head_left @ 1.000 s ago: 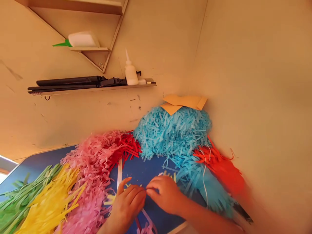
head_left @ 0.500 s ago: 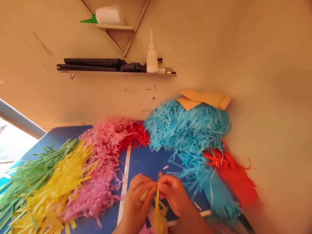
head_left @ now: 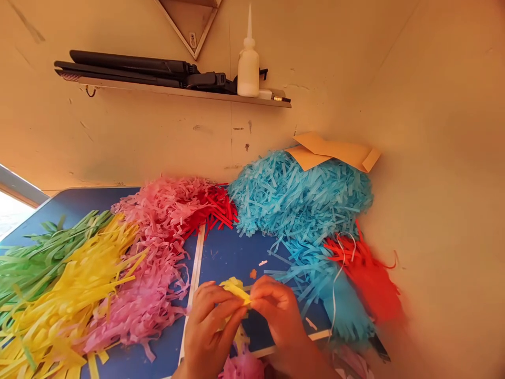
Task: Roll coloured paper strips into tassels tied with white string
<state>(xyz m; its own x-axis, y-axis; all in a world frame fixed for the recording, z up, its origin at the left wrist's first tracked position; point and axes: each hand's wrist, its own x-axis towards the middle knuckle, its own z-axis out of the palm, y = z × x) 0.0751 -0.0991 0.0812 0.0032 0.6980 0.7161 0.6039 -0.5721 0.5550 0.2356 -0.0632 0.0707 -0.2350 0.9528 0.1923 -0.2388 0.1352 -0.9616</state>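
Observation:
Above the blue table [head_left: 232, 258], my left hand [head_left: 215, 321] pinches a piece of yellow tissue paper [head_left: 235, 289] between thumb and fingers. My right hand [head_left: 276, 310] is closed at the right end of the same yellow paper, its fingertips meeting those of the left. Under my hands, at the lower edge, lies pink fringed paper [head_left: 242, 364], partly hidden by my wrists. A small orange paper scrap [head_left: 253, 273] lies just beyond my fingertips.
Green [head_left: 51, 252], yellow [head_left: 74, 284] and pink fringe [head_left: 150, 263] lie on the left. Blue fringe [head_left: 300, 195] and red fringe [head_left: 366, 279] pile up on the right, with a white string [head_left: 335, 295]. A wall shelf [head_left: 173, 92] holds a hair straightener [head_left: 130, 68] and a bottle [head_left: 248, 68].
The yellow paper, hanging below my fingers before, now sticks up above my left hand. My fingertips have shifted slightly left. The camera view has tilted down.

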